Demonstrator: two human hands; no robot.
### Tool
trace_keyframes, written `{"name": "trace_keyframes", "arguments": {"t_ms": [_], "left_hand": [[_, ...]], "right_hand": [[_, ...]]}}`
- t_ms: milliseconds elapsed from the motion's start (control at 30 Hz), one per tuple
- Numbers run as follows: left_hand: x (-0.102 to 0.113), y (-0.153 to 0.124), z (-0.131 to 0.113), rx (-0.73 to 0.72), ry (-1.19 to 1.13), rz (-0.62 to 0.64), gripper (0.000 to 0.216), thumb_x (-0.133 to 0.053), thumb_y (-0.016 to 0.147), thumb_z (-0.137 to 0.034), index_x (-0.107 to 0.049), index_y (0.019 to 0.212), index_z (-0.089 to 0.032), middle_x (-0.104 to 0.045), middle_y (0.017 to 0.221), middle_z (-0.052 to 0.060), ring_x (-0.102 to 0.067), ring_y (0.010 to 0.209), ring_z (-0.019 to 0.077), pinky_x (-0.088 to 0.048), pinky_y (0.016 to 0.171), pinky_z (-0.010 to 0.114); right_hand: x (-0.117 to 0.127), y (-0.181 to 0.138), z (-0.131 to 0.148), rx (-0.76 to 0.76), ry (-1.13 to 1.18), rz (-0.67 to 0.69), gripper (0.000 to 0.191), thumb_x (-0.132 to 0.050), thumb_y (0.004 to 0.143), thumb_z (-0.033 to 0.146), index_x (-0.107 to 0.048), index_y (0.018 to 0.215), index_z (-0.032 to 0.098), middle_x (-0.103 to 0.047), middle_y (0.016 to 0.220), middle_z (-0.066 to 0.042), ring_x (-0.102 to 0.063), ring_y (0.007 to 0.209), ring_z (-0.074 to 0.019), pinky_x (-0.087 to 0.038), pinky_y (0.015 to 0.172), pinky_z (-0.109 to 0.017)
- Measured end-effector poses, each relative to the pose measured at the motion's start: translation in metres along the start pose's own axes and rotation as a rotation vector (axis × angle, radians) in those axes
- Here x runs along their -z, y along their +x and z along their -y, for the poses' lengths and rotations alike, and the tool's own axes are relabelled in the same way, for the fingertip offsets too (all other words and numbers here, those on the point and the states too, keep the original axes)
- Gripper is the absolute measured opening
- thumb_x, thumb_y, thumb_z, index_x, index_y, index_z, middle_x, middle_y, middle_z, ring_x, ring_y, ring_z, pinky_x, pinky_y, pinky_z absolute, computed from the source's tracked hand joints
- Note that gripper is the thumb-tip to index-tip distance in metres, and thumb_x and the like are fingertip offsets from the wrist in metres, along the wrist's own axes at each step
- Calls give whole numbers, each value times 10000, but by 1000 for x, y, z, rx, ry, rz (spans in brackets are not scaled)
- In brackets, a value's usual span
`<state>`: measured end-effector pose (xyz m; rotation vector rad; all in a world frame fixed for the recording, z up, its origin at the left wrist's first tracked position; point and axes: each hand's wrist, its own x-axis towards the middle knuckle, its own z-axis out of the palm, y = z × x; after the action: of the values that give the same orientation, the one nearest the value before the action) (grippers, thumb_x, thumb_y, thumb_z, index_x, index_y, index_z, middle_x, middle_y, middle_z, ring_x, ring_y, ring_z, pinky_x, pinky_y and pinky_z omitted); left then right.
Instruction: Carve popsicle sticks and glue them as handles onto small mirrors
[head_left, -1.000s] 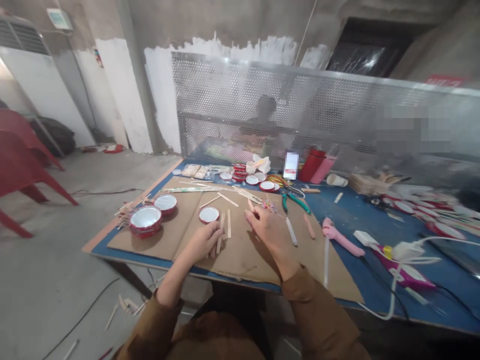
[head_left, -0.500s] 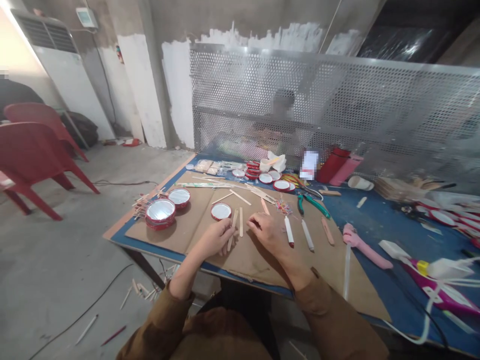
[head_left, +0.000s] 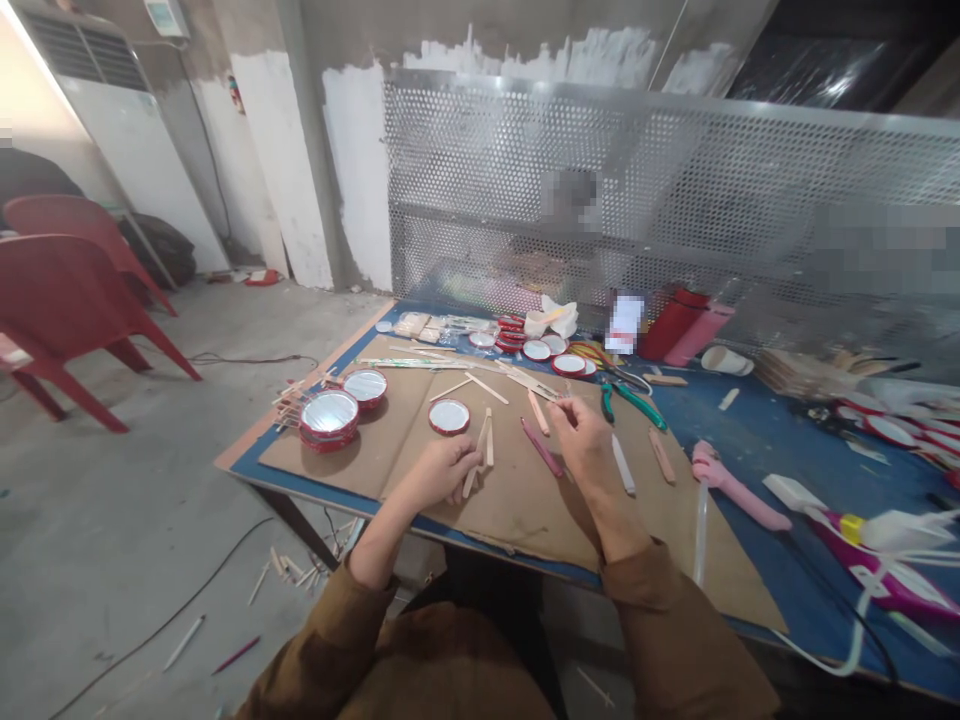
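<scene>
My left hand (head_left: pixel 444 470) is closed around a flat wooden craft stick (head_left: pixel 470 482), low over the cardboard. A second craft stick (head_left: pixel 490 445) stands just right of it, their upper ends close together; whether they touch I cannot tell. My right hand (head_left: pixel 586 440) has reached to the colourful little bundle, now mostly covered, with thumb and fingertips pinched together. What lies in the pinch is too small to make out. Left of that hand lies a dark red pen (head_left: pixel 541 447). A red-rimmed round disc (head_left: pixel 449 417) with a pale top sits beyond my left hand.
Stacked red-rimmed discs (head_left: pixel 328 418) stand on the cardboard (head_left: pixel 517 520) at left. Loose sticks (head_left: pixel 487 388) lie farther back. Green-handled pliers (head_left: pixel 637 407), a white pen (head_left: pixel 622 465) and a pink-wrapped tool (head_left: pixel 739 490) are at right. A perforated metal panel (head_left: pixel 480 180) borders the table's back.
My right hand has moved away from the sticks, rightward and forward to the colourful bundle, uncovering the dark red pen. My left hand keeps its stick, whose top has tilted toward the second stick.
</scene>
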<state>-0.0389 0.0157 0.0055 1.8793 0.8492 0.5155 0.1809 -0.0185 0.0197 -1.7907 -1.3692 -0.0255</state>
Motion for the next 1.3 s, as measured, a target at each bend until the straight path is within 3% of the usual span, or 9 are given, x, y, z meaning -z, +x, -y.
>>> {"name": "trace_keyframes", "arguments": {"t_ms": [133, 233, 400, 533, 767, 933, 1067, 1200, 1300], "left_hand": [[0, 0, -1, -1, 26, 21, 226, -372, 852, -331, -478, 725, -177, -593, 532, -38, -472, 341, 70, -317, 373, 169], [0, 1, 0, -9, 55, 10, 239, -380, 851, -338, -490, 713, -176, -552, 479, -54, -479, 361, 79, -325, 406, 174], [-1, 1, 1, -17, 57, -16, 268, -393, 851, -373, -479, 687, -179, -439, 394, -78, -454, 362, 87, -303, 413, 178], [0, -1, -3, -7, 58, -12, 269, -392, 850, -363, -466, 670, -178, -460, 421, -74, -410, 345, 73, -276, 399, 180], [-1, -1, -5, -83, 192, -72, 259, -416, 833, -267, -455, 593, -176, -567, 518, -30, -481, 486, 95, -335, 505, 195], [-2, -2, -3, -70, 196, -83, 274, -406, 844, -270, -457, 591, -179, -583, 539, -23, -507, 529, 108, -348, 536, 200], [-2, -3, -3, -79, 187, -90, 280, -416, 840, -254, -448, 572, -179, -578, 537, -22, -511, 540, 109, -351, 548, 198], [-1, -4, -4, -105, 204, -99, 292, -418, 844, -256, -457, 565, -179, -560, 522, -25, -498, 535, 109, -345, 541, 198], [-1, -5, -4, -113, 193, -90, 280, -418, 848, -260, -472, 586, -177, -566, 526, -25, -495, 531, 107, -341, 532, 196]], "right_hand": [[-1, 2, -7, 5, -71, -22, 384, -423, 845, 501, -596, 719, 182, -616, 658, -27, -499, 583, -138, -336, 573, -239], [1, 4, -13, 20, -104, -55, 442, -388, 857, 522, -591, 675, 174, -595, 614, -19, -472, 555, -126, -313, 548, -237], [-2, -2, -9, 62, -402, 119, 432, -473, 794, 570, -590, 618, 193, -572, 546, -12, -505, 550, -143, -290, 546, -256], [-10, -10, -1, 163, -623, 221, 289, -515, 806, 452, -601, 699, 198, -631, 647, -40, -556, 605, -162, -292, 562, -270], [-8, -13, -8, 274, -547, 128, 217, -441, 875, 343, -583, 925, 187, -652, 750, -38, -584, 673, -173, -344, 597, -268], [-16, -20, 0, 388, -590, 276, 291, -394, 877, 129, -527, 1125, 203, -629, 1017, -84, -599, 843, -179, -382, 631, -259], [-20, -20, 14, 474, -785, 433, 143, -465, 865, 175, -601, 911, 183, -620, 913, -117, -605, 827, -216, -356, 573, -257], [-12, -17, 20, 450, -855, 374, 178, -438, 877, 197, -591, 798, 149, -622, 730, -120, -611, 689, -224, -350, 559, -278], [-5, -22, 19, 475, -642, 215, 158, -426, 873, 189, -579, 836, 172, -638, 777, -96, -613, 734, -213, -395, 618, -287]]}}
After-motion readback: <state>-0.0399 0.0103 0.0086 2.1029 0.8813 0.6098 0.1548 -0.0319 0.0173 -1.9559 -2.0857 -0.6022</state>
